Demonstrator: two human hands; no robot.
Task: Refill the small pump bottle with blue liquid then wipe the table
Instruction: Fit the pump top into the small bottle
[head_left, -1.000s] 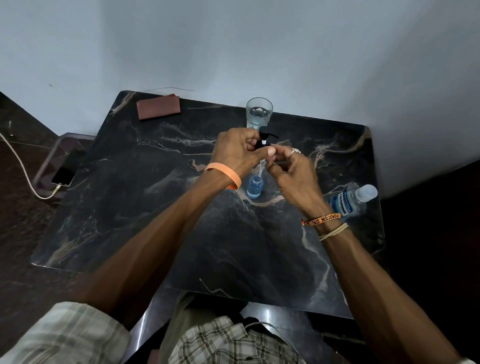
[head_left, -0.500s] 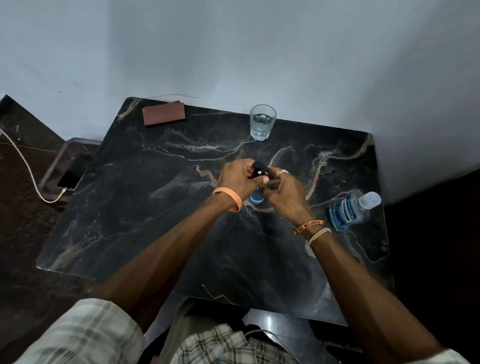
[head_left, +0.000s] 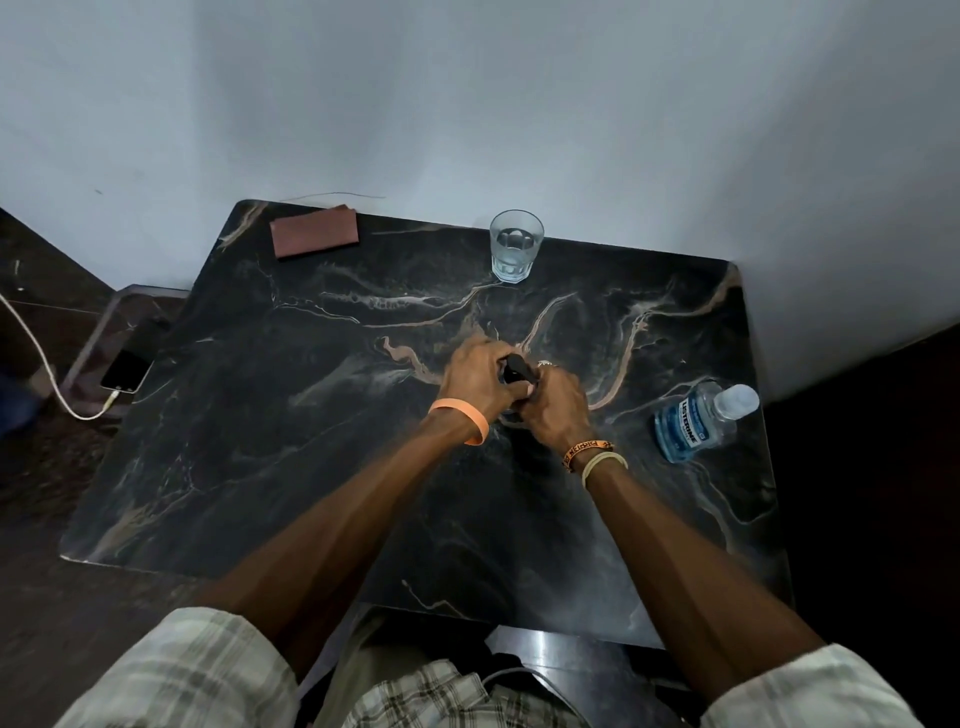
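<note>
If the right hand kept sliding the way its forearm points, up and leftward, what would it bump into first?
Probably the black pump head that the right hand grips; just behind it, the left hand, gripping it too.

The dark marble-look table top (head_left: 311, 441) with its tan veins is polished smooth and carries a soft sheen. The clear faceted glass tumbler (head_left: 516, 247) glints at its rim. The squat clear plastic bottle of blue liquid (head_left: 693, 423) is glossy, with a frosted-looking cap and a printed label. The black plastic pump head (head_left: 517, 371) looks smooth. The flat brown rectangle (head_left: 315, 238) is matt; cloth or leather, I can't tell. The orange wristband (head_left: 465, 415) looks rubbery and dull.
</note>
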